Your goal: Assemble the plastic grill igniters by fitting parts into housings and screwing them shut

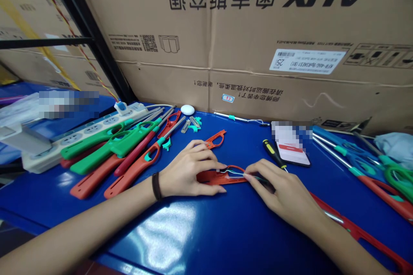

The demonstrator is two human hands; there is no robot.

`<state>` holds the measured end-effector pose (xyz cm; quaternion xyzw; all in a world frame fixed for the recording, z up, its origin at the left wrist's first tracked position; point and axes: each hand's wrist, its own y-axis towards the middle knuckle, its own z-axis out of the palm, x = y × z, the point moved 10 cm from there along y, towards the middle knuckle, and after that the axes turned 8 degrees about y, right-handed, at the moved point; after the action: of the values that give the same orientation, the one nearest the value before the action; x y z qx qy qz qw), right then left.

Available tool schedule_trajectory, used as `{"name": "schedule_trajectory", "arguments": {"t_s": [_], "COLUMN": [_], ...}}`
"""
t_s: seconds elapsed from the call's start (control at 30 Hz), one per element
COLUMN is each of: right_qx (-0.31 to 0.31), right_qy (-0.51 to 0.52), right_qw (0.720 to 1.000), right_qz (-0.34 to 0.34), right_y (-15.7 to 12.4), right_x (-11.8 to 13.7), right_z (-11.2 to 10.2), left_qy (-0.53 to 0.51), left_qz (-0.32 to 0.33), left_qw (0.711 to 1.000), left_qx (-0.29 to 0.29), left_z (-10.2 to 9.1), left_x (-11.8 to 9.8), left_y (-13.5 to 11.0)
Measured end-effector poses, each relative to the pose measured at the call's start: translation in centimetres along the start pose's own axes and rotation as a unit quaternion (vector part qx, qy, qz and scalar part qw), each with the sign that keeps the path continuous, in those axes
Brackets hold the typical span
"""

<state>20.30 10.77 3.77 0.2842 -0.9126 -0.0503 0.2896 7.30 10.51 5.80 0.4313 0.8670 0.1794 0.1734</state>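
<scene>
My left hand (190,172) grips the handle end of an orange plastic lighter body (213,177) lying on the blue table. My right hand (277,185) pinches a thin wire (234,173) between thumb and forefinger, just over the lighter's open loop. The wire runs into the orange body, and my right fingers hide part of it. Next to my right hand lies a yellow-and-black screwdriver (273,153). Several green and orange long-nosed lighters (135,167) lie to the left of my left hand.
A blue worktable (200,232) holds a white power strip (90,131), a phone (292,157), and a metal tube with wire (238,117). Blue, green and red lighter parts (358,157) lie at the right. Large cardboard boxes (226,30) stand along the far edge.
</scene>
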Motion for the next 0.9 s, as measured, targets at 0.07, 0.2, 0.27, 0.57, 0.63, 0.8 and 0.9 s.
{"name": "schedule_trajectory", "arguments": {"t_s": [0.07, 0.2, 0.27, 0.57, 0.63, 0.8, 0.9], "right_qx": [-0.002, 0.005, 0.015, 0.025, 0.022, 0.020, 0.031], "right_qy": [0.009, 0.021, 0.023, -0.001, -0.007, -0.016, -0.019], "right_qw": [1.000, 1.000, 1.000, 1.000, 1.000, 0.999, 0.999], "right_qz": [0.001, 0.002, 0.009, 0.010, 0.017, 0.028, 0.039], "right_y": [0.0, 0.0, 0.0, -0.1, 0.0, 0.0, -0.1], "right_x": [0.0, -0.2, -0.4, -0.4, -0.5, -0.7, -0.8], "right_z": [-0.1, 0.1, 0.3, 0.7, 0.7, 0.6, 0.7], "left_qy": [0.008, 0.019, 0.020, 0.046, 0.039, 0.009, -0.002], "left_qz": [0.006, 0.008, 0.014, 0.034, 0.030, 0.012, 0.012], "left_qw": [1.000, 1.000, 1.000, 0.998, 0.999, 1.000, 1.000], "left_qx": [0.002, 0.014, 0.014, 0.011, 0.011, 0.017, 0.017], "left_z": [0.0, 0.4, 0.5, 0.8, 0.9, 1.0, 1.1], "left_x": [-0.1, 0.0, 0.0, -0.2, -0.1, 0.3, 0.3], "left_y": [0.0, -0.1, -0.2, -0.4, -0.4, -0.3, -0.3]}}
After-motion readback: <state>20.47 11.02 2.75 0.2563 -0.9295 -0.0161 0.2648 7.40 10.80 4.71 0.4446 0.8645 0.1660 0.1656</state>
